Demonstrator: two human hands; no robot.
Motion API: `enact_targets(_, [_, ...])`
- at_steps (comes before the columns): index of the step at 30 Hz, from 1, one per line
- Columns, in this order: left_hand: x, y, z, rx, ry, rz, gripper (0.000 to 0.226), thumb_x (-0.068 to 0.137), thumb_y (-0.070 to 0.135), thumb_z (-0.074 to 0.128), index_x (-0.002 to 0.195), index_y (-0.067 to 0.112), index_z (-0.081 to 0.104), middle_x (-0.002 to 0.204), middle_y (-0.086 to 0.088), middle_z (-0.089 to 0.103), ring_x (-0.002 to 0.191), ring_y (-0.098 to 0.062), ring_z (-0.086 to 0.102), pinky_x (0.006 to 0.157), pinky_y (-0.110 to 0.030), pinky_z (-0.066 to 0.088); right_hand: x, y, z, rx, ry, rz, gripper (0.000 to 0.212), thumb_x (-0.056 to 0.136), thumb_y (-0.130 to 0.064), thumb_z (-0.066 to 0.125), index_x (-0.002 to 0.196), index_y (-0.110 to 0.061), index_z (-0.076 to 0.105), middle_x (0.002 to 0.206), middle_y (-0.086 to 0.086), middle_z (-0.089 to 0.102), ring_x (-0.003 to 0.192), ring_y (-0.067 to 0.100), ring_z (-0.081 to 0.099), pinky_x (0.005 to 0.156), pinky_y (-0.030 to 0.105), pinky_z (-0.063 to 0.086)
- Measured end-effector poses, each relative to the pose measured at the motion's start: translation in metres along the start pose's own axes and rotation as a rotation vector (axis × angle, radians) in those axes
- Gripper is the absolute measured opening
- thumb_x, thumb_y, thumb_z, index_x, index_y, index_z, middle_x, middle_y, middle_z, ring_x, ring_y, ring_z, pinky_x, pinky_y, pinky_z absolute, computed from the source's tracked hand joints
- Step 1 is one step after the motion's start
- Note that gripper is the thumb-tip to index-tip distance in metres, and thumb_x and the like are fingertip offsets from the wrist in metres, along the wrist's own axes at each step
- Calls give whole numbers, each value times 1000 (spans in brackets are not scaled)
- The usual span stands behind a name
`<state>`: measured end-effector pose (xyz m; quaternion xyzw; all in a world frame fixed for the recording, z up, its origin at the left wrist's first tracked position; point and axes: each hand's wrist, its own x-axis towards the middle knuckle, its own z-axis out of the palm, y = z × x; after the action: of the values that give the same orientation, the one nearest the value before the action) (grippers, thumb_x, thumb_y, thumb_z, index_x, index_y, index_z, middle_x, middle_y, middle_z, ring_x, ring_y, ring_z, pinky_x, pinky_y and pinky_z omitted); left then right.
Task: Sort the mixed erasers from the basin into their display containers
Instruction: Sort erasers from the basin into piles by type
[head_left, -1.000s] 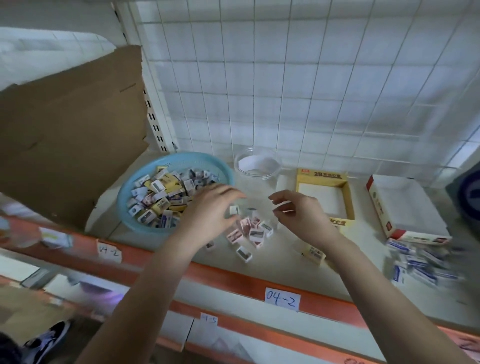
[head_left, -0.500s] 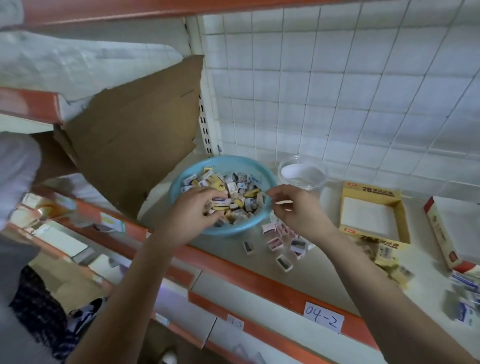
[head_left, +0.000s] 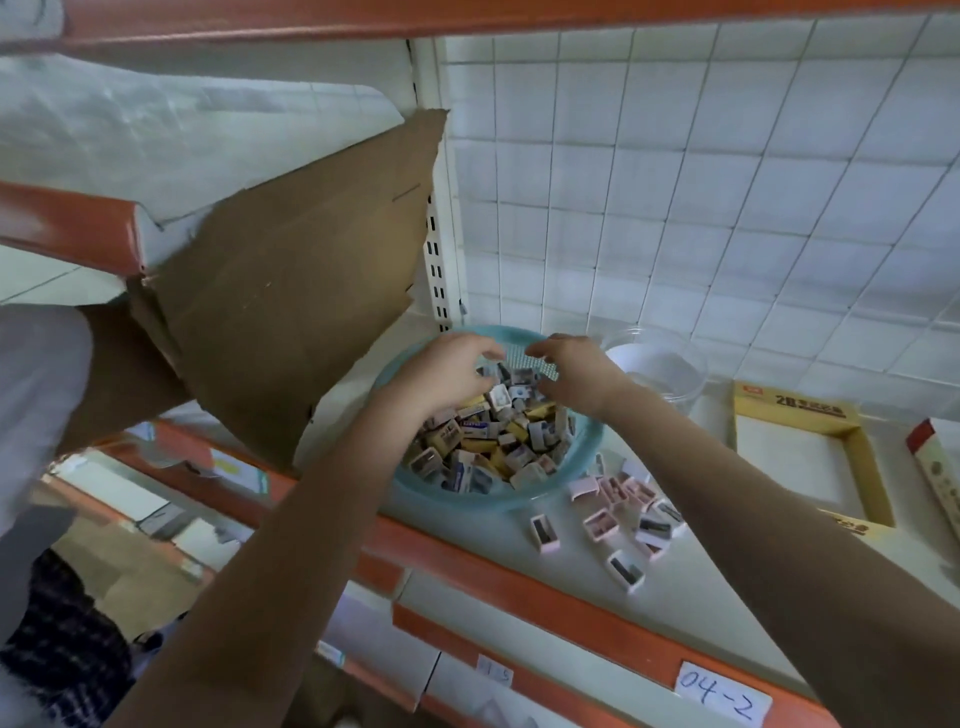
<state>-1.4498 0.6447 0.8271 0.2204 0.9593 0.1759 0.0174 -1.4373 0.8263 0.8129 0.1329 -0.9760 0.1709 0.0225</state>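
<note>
Blue plastic forms the basin (head_left: 415, 499) that sits directly under both of your hands. It is heaped with mixed erasers (head_left: 488, 436), small blocks in paper sleeves of yellow, white, blue print and pink, lying at every angle. Your left hand (head_left: 441, 369) reaches in over the basin's left side with its fingers curled down toward the pile. Your right hand (head_left: 576, 374) enters from the right, its fingers bent onto the erasers near the far rim. Whether either hand pinches an eraser cannot be told, since the fingertips are blurred or sunk among the blocks.

The basin rests on a pale shelf board with an orange front edge (head_left: 519, 577). A handwritten label (head_left: 722, 699) reading "04-2" is fixed to that edge, nearer you than your right forearm. Beyond your hands a white wire grid (head_left: 675, 182) backs the shelf.

Just right of your right hand stands a clear round tub (head_left: 660, 364), and farther right lies an open yellow display box (head_left: 810, 415). Nearer you than the right hand, loose pink-sleeved erasers (head_left: 613, 514) lie on the board just outside the basin's rim. Left of your left hand a torn brown cardboard sheet (head_left: 291, 291) leans close to the basin and hides the shelf behind it.
</note>
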Motion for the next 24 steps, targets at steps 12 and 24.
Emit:
enact_targets(12, [24, -11, 37, 56, -40, -3, 44, 76, 47, 66, 114, 27, 56, 114, 7, 64, 101, -15, 59, 87, -34, 48, 5, 2, 26, -85, 144, 39, 25, 89, -17, 54, 109, -5, 62, 108, 14, 61, 104, 31, 54, 83, 37, 45])
enact_targets(24, [25, -7, 40, 132, 38, 53, 28, 83, 48, 60, 103, 32, 70, 105, 5, 70, 96, -18, 61, 87, -35, 47, -2, 3, 26, 305, 522, 204, 25, 80, -6, 62, 105, -1, 60, 95, 14, 69, 83, 30, 65, 78, 38, 50])
